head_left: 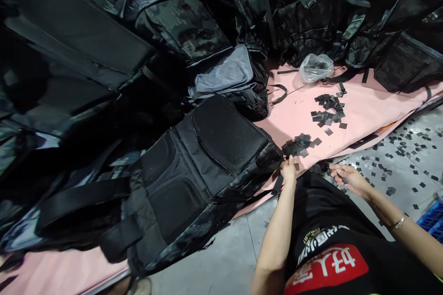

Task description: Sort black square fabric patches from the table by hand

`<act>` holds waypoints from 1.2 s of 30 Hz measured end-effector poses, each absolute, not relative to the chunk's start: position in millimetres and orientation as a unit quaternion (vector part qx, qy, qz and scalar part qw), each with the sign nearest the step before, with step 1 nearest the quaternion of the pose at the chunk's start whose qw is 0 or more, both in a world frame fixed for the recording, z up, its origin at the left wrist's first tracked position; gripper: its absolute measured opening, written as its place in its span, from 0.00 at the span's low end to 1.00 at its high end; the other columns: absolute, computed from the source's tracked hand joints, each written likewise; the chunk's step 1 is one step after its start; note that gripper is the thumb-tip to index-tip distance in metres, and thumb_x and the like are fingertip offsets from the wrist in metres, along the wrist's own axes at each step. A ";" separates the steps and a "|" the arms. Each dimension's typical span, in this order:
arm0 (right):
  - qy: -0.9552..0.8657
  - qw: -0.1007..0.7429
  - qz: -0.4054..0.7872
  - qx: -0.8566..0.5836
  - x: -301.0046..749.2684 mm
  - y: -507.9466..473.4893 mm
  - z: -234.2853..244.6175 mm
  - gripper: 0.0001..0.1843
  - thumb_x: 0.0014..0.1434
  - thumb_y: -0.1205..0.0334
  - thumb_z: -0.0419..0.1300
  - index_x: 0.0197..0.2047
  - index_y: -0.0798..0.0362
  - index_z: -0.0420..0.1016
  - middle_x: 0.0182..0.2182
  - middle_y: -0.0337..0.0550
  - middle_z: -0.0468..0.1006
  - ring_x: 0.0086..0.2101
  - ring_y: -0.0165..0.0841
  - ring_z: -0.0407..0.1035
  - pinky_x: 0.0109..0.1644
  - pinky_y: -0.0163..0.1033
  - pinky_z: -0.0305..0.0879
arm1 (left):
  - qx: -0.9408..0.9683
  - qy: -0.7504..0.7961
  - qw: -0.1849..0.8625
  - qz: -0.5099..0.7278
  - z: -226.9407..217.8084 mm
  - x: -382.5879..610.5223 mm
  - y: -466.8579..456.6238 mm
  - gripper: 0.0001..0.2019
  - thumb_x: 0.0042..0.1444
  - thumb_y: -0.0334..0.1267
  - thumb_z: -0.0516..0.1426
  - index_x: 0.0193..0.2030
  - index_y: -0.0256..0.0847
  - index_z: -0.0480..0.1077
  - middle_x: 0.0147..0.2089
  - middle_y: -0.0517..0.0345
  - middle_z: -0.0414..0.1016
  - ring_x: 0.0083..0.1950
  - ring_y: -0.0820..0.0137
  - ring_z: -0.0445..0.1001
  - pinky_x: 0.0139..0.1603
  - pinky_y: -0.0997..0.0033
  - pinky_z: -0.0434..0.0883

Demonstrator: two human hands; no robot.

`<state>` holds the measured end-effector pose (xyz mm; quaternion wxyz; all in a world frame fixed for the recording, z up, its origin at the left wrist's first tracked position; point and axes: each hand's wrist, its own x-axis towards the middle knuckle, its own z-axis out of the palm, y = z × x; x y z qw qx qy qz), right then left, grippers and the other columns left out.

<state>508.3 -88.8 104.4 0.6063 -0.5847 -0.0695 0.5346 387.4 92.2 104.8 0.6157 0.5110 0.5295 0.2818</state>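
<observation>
as our left hand (289,171) pinches the backpack (202,173) corner, tugs could scatter black squares (300,144) | right hand (350,179): fingers bent, grip unclear

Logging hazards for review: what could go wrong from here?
On the pink sheet, small black square pieces lie close to the left hand; they could be swept onto the grey tiled floor, where many similar ones lie scattered.

The large black backpack with mesh panels seems to overhang the sheet's near edge, so it might slip.
</observation>
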 end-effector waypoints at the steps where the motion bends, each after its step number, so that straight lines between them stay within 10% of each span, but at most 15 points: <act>1: -0.069 0.609 0.528 -0.588 505.4 -89.8 102.7 0.23 0.44 0.48 0.64 0.38 0.55 0.69 0.28 0.42 0.72 0.20 0.25 0.57 0.21 0.33 0.53 | 0.510 0.530 0.618 0.278 103.2 385.8 85.7 0.18 0.47 0.52 0.57 0.25 0.36 0.72 0.15 0.64 0.58 0.21 0.74 0.59 0.23 0.75 0.55; 8: -0.135 0.579 0.577 -0.560 474.8 -68.3 100.3 0.24 0.48 0.42 0.61 0.36 0.56 0.69 0.20 0.37 0.68 0.15 0.22 0.54 0.16 0.30 0.46 | 0.567 0.386 0.715 0.132 106.8 366.0 19.2 0.21 0.37 0.45 0.65 0.38 0.36 0.76 0.16 0.67 0.60 0.20 0.78 0.57 0.24 0.76 0.55; 14: -0.153 0.547 0.662 -0.488 466.7 -62.7 116.9 0.28 0.57 0.39 0.50 0.46 0.56 0.68 0.19 0.40 0.70 0.15 0.25 0.57 0.16 0.30 0.47 | 0.605 0.386 0.682 0.145 112.7 356.1 14.9 0.14 0.46 0.47 0.60 0.24 0.36 0.69 0.16 0.63 0.65 0.20 0.78 0.57 0.24 0.76 0.55; 20: -0.116 0.564 0.687 -0.444 483.2 -77.4 122.9 0.24 0.47 0.58 0.66 0.47 0.53 0.68 0.33 0.45 0.75 0.26 0.28 0.65 0.27 0.33 0.59 | 0.377 0.393 0.823 0.162 113.6 353.1 11.1 0.19 0.47 0.51 0.58 0.23 0.39 0.56 0.18 0.68 0.55 0.16 0.83 0.48 0.19 0.78 0.43; 29: -0.129 0.530 0.592 -0.594 497.0 -101.6 105.5 0.27 0.52 0.38 0.54 0.30 0.57 0.67 0.12 0.33 0.64 0.10 0.19 0.45 0.13 0.29 0.36 | 0.416 0.305 0.853 0.078 118.1 365.8 -10.1 0.18 0.47 0.47 0.60 0.23 0.38 0.57 0.17 0.68 0.56 0.16 0.83 0.54 0.19 0.77 0.49; 36: -0.170 0.545 0.556 -0.604 478.8 -111.7 99.0 0.26 0.54 0.37 0.51 0.34 0.55 0.66 0.13 0.32 0.63 0.11 0.21 0.49 0.13 0.27 0.39 | 0.530 0.299 0.791 0.067 96.7 377.3 -23.8 0.18 0.43 0.44 0.63 0.36 0.38 0.63 0.17 0.69 0.61 0.17 0.80 0.57 0.21 0.78 0.54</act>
